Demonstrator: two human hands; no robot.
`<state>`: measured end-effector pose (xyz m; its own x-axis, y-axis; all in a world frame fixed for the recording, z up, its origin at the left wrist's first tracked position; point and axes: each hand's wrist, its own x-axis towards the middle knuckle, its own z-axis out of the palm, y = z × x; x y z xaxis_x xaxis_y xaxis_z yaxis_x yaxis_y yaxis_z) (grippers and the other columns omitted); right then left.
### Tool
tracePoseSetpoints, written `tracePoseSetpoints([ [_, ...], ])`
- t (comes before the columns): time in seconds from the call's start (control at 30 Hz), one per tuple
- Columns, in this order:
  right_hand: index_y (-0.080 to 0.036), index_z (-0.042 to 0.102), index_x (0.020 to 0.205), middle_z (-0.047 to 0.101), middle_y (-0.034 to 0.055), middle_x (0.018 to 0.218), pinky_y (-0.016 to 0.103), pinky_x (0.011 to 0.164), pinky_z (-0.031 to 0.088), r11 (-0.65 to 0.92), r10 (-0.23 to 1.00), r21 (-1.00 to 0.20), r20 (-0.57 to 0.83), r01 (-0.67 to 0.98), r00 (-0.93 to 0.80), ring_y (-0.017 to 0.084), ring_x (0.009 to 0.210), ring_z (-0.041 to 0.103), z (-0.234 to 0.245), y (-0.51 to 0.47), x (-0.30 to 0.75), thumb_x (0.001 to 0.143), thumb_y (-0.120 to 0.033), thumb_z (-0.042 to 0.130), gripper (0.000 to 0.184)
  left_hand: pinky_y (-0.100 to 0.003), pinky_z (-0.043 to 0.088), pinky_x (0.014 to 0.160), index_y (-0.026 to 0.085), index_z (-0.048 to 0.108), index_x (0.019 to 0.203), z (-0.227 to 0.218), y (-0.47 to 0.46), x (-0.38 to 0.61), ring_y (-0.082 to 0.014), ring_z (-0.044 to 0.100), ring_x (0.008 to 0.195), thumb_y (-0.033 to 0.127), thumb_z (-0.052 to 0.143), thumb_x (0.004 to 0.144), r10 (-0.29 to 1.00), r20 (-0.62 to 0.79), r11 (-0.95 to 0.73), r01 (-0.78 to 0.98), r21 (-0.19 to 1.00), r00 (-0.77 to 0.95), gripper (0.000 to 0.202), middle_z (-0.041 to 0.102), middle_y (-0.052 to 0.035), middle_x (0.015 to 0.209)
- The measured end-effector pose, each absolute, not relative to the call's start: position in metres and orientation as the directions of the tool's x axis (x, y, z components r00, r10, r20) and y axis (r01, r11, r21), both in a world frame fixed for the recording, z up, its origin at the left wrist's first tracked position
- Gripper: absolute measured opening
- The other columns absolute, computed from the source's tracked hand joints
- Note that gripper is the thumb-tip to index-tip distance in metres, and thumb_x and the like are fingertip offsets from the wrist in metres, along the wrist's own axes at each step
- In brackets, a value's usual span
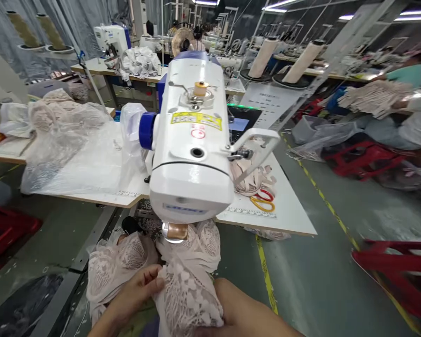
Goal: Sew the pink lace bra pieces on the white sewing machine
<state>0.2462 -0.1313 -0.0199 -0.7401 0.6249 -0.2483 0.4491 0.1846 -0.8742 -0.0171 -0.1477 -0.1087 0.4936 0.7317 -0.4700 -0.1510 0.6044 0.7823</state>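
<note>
A pale pink lace bra (191, 297) hangs in front of the white sewing machine (192, 182). My left hand (140, 288) pinches the edge of its lace between thumb and fingers. At the lower right, my right hand (228, 306) wraps round the other side of the same bra; its fingertips are partly hidden behind the lace. Above my hands sits the machine's metal and copper-coloured lower end (175, 231), with more lace cups (205, 243) just behind it. Another lace cup (122, 257) rests left of the machine, beyond my left wrist.
Scissors with red and yellow handles (263, 202) lie on the right tabletop (291, 213) beside a pile of pale straps (249, 175). On the left table (91, 180) is plastic sheeting with garments (61, 117). Red stools (400, 271) stand on the floor. A person's arm (389, 75) shows far right.
</note>
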Motion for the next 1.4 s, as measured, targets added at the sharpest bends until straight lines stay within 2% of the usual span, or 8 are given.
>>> tracePoseSetpoints([
  [0.17,-0.016,0.065,0.066,0.043,-0.0054,0.055,0.021,0.052,0.035,0.112,0.606,-0.757,-0.462,0.644,-0.648,0.010,0.052,0.041,-0.031,-0.123,0.291,0.075,-0.047,0.078,0.035,-0.024,0.038,0.070,0.013,0.063,0.091,-0.070,-0.121,0.017,-0.0152,0.051,0.079,0.041,0.063,0.088,0.719,-0.392,0.419,0.092,0.903,0.573,0.028,0.059,-0.0030,0.087],
  [0.27,-0.018,0.068,0.114,0.067,0.0085,0.103,0.035,0.086,0.049,0.105,0.768,-0.741,-0.363,0.664,-0.527,0.028,0.094,0.062,-0.044,-0.113,0.298,0.069,-0.063,0.079,0.064,-0.023,0.036,0.068,0.015,0.059,0.080,-0.053,-0.113,0.036,-0.0133,0.048,0.073,0.021,0.057,0.083,0.780,-0.324,0.219,0.251,0.943,0.535,0.007,0.055,0.0008,0.077],
  [0.37,-0.021,0.038,0.151,0.042,0.0188,0.149,0.047,0.113,0.032,0.134,0.856,-0.834,-0.175,0.535,-0.487,0.036,0.136,0.039,-0.055,-0.103,0.285,0.068,-0.070,0.075,0.103,-0.023,0.026,0.056,0.018,0.045,0.067,-0.047,-0.114,0.051,-0.0097,0.035,0.058,0.018,0.052,0.083,0.817,-0.263,0.049,0.394,0.918,0.512,0.017,0.039,0.0057,0.060],
  [0.5,-0.021,0.070,0.115,0.069,0.0078,0.099,0.032,0.086,0.048,0.187,0.741,-0.941,-0.052,0.281,-0.669,0.024,0.091,0.063,-0.061,-0.091,0.261,0.072,-0.068,0.074,0.064,-0.025,0.021,0.054,0.019,0.037,0.066,-0.038,-0.115,0.053,-0.0086,0.033,0.054,0.029,0.045,0.095,0.793,-0.180,-0.142,0.463,0.875,0.583,0.032,0.039,0.0052,0.059],
  [0.6,-0.018,0.072,0.086,0.060,-0.0009,0.068,0.023,0.058,0.038,0.060,0.801,-0.971,-0.092,0.233,-0.591,0.013,0.061,0.051,-0.056,-0.082,0.249,0.081,-0.060,0.071,0.043,-0.025,0.021,0.054,0.019,0.031,0.065,-0.026,-0.104,0.042,-0.0083,0.033,0.053,0.036,0.041,0.099,0.829,-0.126,-0.188,0.484,0.854,0.545,0.039,0.035,0.0052,0.058],
  [0.9,-0.020,0.061,0.073,0.057,0.0003,0.067,0.026,0.060,0.041,-0.026,0.935,-0.964,-0.117,0.264,-0.335,0.017,0.065,0.052,-0.043,-0.044,0.221,0.086,-0.049,0.063,0.032,-0.025,0.017,0.044,0.020,0.047,0.054,-0.002,-0.053,0.008,-0.0099,0.022,0.047,0.050,0.055,0.083,0.957,-0.252,0.098,0.663,0.742,0.141,0.043,0.021,0.0056,0.047],
  [1.1,-0.023,0.065,0.075,0.062,0.0028,0.070,0.035,0.075,0.052,-0.052,0.945,-0.957,-0.139,0.284,-0.297,0.025,0.081,0.061,-0.039,-0.034,0.219,0.083,-0.049,0.067,0.027,-0.028,0.047,0.061,0.023,0.065,0.063,0.003,-0.041,0.009,-0.0209,0.054,0.063,0.051,0.050,0.081,0.992,-0.039,-0.047,0.624,0.780,0.123,0.036,0.050,-0.0015,0.049],
  [1.4,-0.022,0.065,0.084,0.065,0.0063,0.079,0.040,0.082,0.054,-0.107,0.925,-0.952,-0.201,0.286,-0.324,0.028,0.089,0.061,-0.047,-0.030,0.223,0.081,-0.064,0.065,0.042,-0.036,0.052,0.081,0.023,0.067,0.066,-0.006,-0.039,0.008,-0.0276,0.062,0.082,0.045,0.057,0.080,0.992,0.003,-0.080,0.603,0.794,0.127,0.029,0.064,-0.0046,0.062],
])
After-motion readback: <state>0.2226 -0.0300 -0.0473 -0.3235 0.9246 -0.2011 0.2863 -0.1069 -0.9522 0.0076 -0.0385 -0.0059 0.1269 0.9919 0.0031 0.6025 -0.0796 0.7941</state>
